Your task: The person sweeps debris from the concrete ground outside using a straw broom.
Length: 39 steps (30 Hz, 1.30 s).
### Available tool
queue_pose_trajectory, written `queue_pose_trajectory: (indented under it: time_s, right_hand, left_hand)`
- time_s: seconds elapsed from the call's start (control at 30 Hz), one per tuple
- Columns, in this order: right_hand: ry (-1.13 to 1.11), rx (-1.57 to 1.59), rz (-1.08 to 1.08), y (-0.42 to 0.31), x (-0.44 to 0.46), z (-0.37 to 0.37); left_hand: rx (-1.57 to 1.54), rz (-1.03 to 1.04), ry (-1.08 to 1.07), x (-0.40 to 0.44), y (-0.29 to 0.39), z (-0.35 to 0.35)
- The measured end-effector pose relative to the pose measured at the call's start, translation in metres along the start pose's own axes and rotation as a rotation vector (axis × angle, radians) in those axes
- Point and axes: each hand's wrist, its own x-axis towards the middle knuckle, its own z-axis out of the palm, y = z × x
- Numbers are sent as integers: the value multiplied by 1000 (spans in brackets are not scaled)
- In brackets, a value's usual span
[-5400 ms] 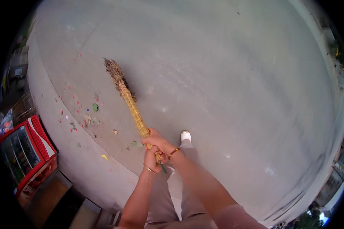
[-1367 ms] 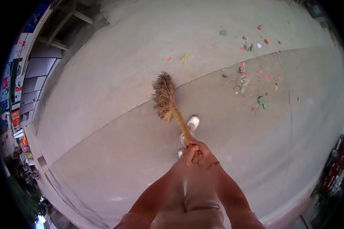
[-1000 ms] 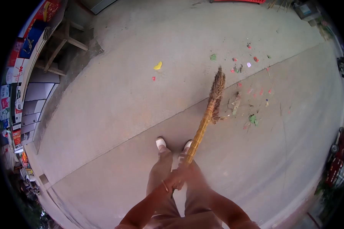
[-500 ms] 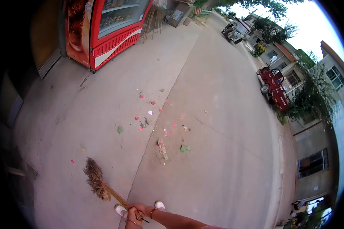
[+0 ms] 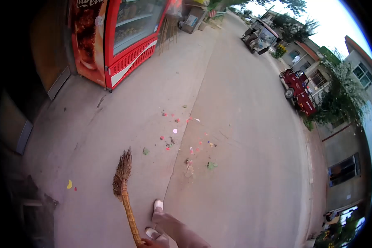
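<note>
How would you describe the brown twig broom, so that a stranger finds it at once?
Find the red glass-fronted drinks fridge at upper left, then go down the grey concrete ground. Left of two white shoes is the brown twig broom, reaching the bottom edge. Its long yellow ribbed handle distinguishes it from the small scraps.

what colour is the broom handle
The broom handle is yellowish brown, best seen in the head view.

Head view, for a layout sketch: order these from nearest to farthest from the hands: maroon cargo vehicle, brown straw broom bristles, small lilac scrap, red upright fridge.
From the part of the hands in view, bottom edge:
1. Brown straw broom bristles, ahead, slightly left.
2. Small lilac scrap, ahead on the ground.
3. Red upright fridge, upper left.
4. Maroon cargo vehicle, upper right.
</note>
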Motion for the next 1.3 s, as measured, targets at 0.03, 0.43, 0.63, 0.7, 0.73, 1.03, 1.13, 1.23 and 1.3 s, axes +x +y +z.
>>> queue_pose_trajectory:
  time_s: [0.03,0.43,0.63,0.7,0.73,1.03,1.13,1.23,1.3]
  right_hand:
    - [24,488,106,42,24,21]
    - [383,301,163,-25,72,-193]
    - [521,677,421,-117,95,-247]
    - [504,652,403,-150,113,-252]
    - [494,630,396,-162,114,-251]
    - [671,659,490,-160,106,-231]
    - [765,720,441,-156,101,-213]
    - [844,724,449,-164,104,-182]
    - [848,755,427,-175,109,-152]
  left_hand:
    - [143,56,215,-25,39,17]
    - [-339,-32,403,232,254,23]
    - [-178,-224,55,220,214,132]
    - [-52,-288,103,174,245,108]
    - [30,-360,122,147,254,100]
    - [-379,-75,595,44,296,-79]
    - [-647,3,575,102,355,-183]
    - [-826,-22,492,165,386,-210]
    - [-777,-72,382,194,371,-141]
